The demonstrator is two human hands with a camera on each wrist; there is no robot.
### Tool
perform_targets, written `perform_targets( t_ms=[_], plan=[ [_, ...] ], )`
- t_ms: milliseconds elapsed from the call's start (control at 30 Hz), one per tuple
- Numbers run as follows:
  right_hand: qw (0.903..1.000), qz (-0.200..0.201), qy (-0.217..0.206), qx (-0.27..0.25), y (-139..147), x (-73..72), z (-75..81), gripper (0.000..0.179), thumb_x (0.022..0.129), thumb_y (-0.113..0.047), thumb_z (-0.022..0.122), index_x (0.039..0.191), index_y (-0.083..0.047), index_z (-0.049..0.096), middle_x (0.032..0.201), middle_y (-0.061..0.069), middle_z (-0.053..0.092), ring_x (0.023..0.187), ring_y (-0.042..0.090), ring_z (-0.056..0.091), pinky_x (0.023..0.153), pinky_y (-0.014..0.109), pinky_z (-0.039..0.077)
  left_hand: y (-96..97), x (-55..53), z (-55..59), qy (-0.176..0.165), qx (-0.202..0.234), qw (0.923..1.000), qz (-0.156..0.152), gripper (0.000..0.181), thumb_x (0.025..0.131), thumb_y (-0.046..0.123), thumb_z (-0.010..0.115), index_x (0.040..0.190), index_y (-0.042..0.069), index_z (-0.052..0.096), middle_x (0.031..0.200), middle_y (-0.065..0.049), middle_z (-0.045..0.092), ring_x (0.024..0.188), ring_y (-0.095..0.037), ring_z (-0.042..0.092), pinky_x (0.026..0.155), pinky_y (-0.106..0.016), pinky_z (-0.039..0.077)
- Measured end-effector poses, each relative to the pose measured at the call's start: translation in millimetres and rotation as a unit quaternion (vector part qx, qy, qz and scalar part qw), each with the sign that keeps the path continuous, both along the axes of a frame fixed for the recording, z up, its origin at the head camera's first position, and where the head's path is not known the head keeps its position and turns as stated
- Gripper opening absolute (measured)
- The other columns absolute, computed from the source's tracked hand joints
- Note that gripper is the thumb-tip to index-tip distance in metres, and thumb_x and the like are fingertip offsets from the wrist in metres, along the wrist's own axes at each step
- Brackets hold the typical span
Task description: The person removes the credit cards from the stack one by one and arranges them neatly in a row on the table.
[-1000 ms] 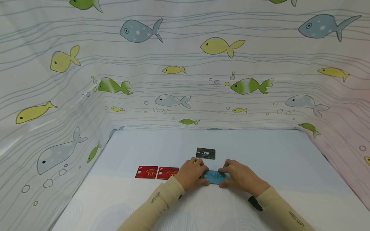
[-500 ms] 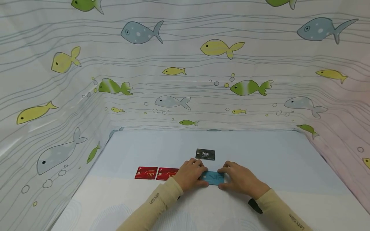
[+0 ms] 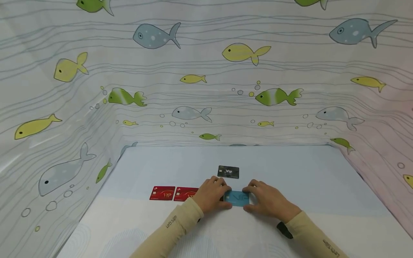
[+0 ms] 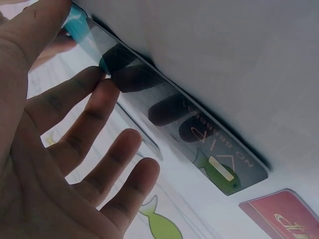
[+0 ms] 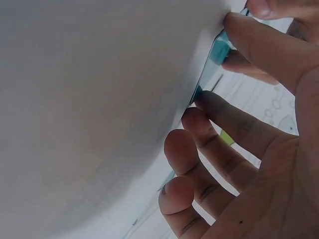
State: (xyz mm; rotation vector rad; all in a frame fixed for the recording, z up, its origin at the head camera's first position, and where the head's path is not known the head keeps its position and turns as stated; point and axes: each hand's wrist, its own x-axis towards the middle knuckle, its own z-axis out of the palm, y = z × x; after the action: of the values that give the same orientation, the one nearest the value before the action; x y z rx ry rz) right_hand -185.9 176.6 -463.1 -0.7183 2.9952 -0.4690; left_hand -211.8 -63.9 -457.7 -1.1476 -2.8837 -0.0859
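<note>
A blue VIP card (image 3: 237, 198) lies flat on the table in the head view. My left hand (image 3: 211, 196) pinches its left end between thumb and fingers. At the other end, my right hand (image 3: 269, 200) grips the card the same way. Under the left hand is a dark glossy card (image 4: 169, 112), lined up end to end with the blue one; from the head most of it is hidden. Two red VIP cards (image 3: 162, 193) lie further left in the same row, the nearer one (image 3: 184, 194) partly covered by the left hand.
A black Vip card (image 3: 228, 172) lies behind the row, beyond the hands. The pale table (image 3: 290, 168) is bordered at the back and sides by a fish-printed curtain (image 3: 155, 71).
Both hands stay on the blue card in almost the same place. Only slight shifts of the head view show.
</note>
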Motion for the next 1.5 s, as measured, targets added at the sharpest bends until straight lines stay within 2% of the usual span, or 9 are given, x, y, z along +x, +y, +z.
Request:
perform_targets(
  t_ms=[267, 600, 767, 967, 1133, 1333, 1500],
  plan=[
    [0.9999, 0.007, 0.012, -0.006, 1, 0.0, -1.5, 0.053, 0.083, -0.050, 0.081, 0.123, -0.017, 0.071, 0.113, -0.002, 0.059, 0.098, 0.016, 0.060, 0.082, 0.041, 0.055, -1.1, -2.3, -1.5, 0.001, 0.002, 1.0000, -0.004, 0.054, 0.088, 0.055, 0.074, 0.129, 0.020, 0.069, 0.121, 0.000, 0.063, 0.115, -0.022, 0.054, 0.098, -0.037, 0.050],
    [0.9992, 0.017, 0.037, -0.004, 0, -0.1, -0.8, 0.047, 0.086, -0.046, 0.080, 0.120, -0.015, 0.072, 0.110, -0.002, 0.060, 0.093, 0.015, 0.060, 0.078, 0.039, 0.056, -3.5, -4.5, -4.9, 0.029, 0.013, 0.9993, -0.018, 0.055, 0.087, 0.057, 0.074, 0.127, 0.020, 0.070, 0.118, 0.000, 0.064, 0.111, -0.020, 0.054, 0.095, -0.035, 0.050],
    [0.9988, 0.010, 0.048, -0.008, -1, 1.1, -2.2, 0.044, 0.086, -0.044, 0.079, 0.119, -0.015, 0.073, 0.109, -0.001, 0.061, 0.094, 0.017, 0.062, 0.079, 0.040, 0.056, -5.6, -6.2, -5.9, 0.040, 0.032, 0.9981, -0.034, 0.056, 0.086, 0.058, 0.075, 0.127, 0.021, 0.070, 0.117, 0.001, 0.064, 0.109, -0.019, 0.055, 0.093, -0.033, 0.051],
    [0.9982, -0.008, 0.058, -0.015, -2, 1.3, -0.2, 0.044, 0.087, -0.040, 0.079, 0.121, -0.013, 0.072, 0.112, 0.001, 0.064, 0.101, 0.022, 0.064, 0.084, 0.043, 0.056, -10.1, -11.6, -1.3, 0.055, 0.067, 0.9952, -0.046, 0.053, 0.086, 0.057, 0.074, 0.126, 0.021, 0.071, 0.117, 0.002, 0.066, 0.113, -0.018, 0.057, 0.095, -0.034, 0.051],
    [0.9972, -0.007, 0.070, -0.022, -1, 1.1, 1.5, 0.044, 0.089, -0.039, 0.078, 0.124, -0.012, 0.070, 0.114, 0.002, 0.066, 0.107, 0.023, 0.064, 0.087, 0.044, 0.056, -16.6, -20.9, 3.6, 0.058, 0.086, 0.9938, -0.039, 0.052, 0.088, 0.056, 0.073, 0.126, 0.021, 0.071, 0.120, 0.001, 0.067, 0.118, -0.020, 0.057, 0.099, -0.037, 0.050],
    [0.9966, -0.018, 0.075, -0.028, -3, -1.8, 5.9, 0.046, 0.089, -0.038, 0.078, 0.126, -0.012, 0.070, 0.114, 0.002, 0.067, 0.108, 0.024, 0.064, 0.090, 0.046, 0.055, -27.4, -38.1, 7.0, 0.059, 0.081, 0.9950, -0.007, 0.049, 0.090, 0.050, 0.074, 0.128, 0.019, 0.070, 0.123, -0.002, 0.067, 0.119, -0.022, 0.058, 0.100, -0.040, 0.050],
    [0.9963, -0.023, 0.079, -0.025, -3, -7.9, 9.0, 0.049, 0.089, -0.039, 0.079, 0.129, -0.012, 0.068, 0.117, 0.005, 0.067, 0.110, 0.026, 0.064, 0.092, 0.047, 0.054, -32.9, -55.7, 8.6, 0.024, 0.087, 0.9958, 0.015, 0.051, 0.090, 0.048, 0.075, 0.130, 0.017, 0.069, 0.124, -0.002, 0.067, 0.118, -0.023, 0.058, 0.098, -0.041, 0.050]
  ],
)
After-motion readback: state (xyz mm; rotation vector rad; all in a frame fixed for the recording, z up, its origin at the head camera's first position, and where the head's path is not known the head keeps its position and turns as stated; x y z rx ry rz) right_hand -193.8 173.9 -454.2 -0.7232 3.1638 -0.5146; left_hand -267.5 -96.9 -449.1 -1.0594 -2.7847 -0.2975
